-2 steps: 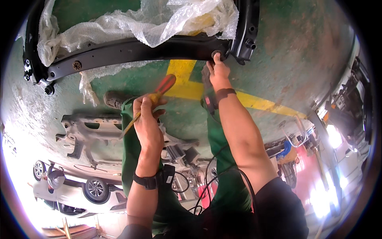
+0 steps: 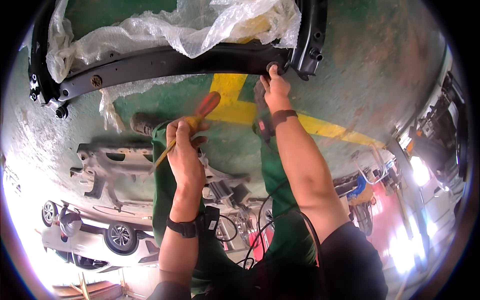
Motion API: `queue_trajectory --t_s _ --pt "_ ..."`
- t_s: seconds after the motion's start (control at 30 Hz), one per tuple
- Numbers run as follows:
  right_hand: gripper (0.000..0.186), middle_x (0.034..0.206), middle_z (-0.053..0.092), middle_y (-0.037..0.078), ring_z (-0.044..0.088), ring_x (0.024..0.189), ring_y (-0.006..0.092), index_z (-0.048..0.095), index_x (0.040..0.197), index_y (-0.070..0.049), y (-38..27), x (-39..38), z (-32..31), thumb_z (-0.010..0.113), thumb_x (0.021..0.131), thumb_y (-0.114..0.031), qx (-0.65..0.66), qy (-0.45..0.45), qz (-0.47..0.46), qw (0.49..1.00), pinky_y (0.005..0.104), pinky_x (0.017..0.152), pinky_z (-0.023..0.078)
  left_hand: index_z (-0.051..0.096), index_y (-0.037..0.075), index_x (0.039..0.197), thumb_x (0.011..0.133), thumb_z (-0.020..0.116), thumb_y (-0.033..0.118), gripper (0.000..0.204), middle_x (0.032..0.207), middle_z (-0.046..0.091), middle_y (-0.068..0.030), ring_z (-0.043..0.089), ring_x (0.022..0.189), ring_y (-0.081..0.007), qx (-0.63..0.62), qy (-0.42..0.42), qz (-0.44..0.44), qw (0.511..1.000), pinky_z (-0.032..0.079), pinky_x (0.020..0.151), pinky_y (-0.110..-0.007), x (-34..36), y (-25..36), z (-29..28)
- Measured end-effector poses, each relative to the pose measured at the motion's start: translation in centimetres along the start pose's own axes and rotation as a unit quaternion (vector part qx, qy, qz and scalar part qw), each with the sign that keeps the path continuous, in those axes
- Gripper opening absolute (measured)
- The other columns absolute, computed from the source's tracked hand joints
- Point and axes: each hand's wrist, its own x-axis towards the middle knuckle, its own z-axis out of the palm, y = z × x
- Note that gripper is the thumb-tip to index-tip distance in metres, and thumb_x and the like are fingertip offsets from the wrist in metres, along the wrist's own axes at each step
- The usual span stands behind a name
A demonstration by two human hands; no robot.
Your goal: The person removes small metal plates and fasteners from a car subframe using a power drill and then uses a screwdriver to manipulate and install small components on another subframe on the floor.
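My left hand (image 2: 182, 142) is closed round a screwdriver (image 2: 207, 105) with a red and yellow handle; its thin shaft slants down past my wrist. Ahead lies a black metal car frame (image 2: 160, 65), partly covered by crumpled bubble wrap (image 2: 190, 35). At the right end of its near bar, my right hand (image 2: 276, 90) grips a round black piece (image 2: 271, 66), the thumb against its face. My other right fingers curl below the bar's edge and are partly hidden. A brown round fitting (image 2: 96, 81) sits in the bar's left part.
On the green floor to the left lies a bare metal subframe (image 2: 107, 162). Black cables (image 2: 257, 235) hang between my legs. A white car (image 2: 87, 245) stands at the lower left, with a person (image 2: 71, 225) beside it. Dark parts (image 2: 440, 135) line the right side.
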Motion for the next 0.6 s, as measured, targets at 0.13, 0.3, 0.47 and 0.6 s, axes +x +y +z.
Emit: queue_trajectory --t_s 0.13,0.3,0.47,0.6 --pt "0.033 0.104 0.061 0.011 0.061 0.093 0.0243 0.059 0.106 0.003 -0.9 0.6 -1.3 0.074 0.087 -0.020 -0.022 -0.078 0.055 0.995 0.0341 0.073 0.058 0.054 0.008 0.108 0.100 0.045 0.027 0.023 0.104 0.062 -0.0056 0.063 0.093 -0.0152 0.006 0.004 0.010 1.000 0.046 0.077 -0.030 0.4 0.1 -0.5" --pt "0.055 0.106 0.060 0.016 0.066 0.079 0.0292 0.058 0.109 0.001 -1.8 -0.6 -0.4 0.080 0.079 -0.040 -0.157 -0.008 0.049 0.986 0.0409 0.075 0.057 0.053 0.008 0.107 0.100 0.044 0.025 0.021 0.106 0.063 -0.0062 0.063 0.093 -0.0149 0.007 -0.009 -0.006 1.000 0.046 0.076 -0.029 0.4 -0.2 -0.4" --pt "0.050 0.063 0.062 0.009 0.063 0.054 0.0237 0.065 0.074 -0.002 -0.6 0.3 -0.1 0.066 0.086 -0.050 -0.573 0.063 -0.191 0.795 0.0384 0.057 0.052 0.054 0.007 0.107 0.102 0.043 0.025 0.022 0.105 0.063 -0.0065 0.063 0.092 -0.0141 0.011 0.010 0.008 1.000 0.047 0.073 -0.028 0.3 0.5 -1.4" --pt "0.060 0.053 0.059 0.008 0.059 0.047 0.0198 0.059 0.058 -0.002 -2.3 1.2 -0.2 0.056 0.091 -0.052 -0.688 0.002 -0.274 0.672 0.0367 0.047 0.045 0.053 0.005 0.102 0.101 0.044 0.026 0.023 0.094 0.066 -0.0071 0.063 0.084 -0.0128 0.022 0.001 0.030 0.999 0.047 0.069 -0.028 0.5 0.4 -2.1"
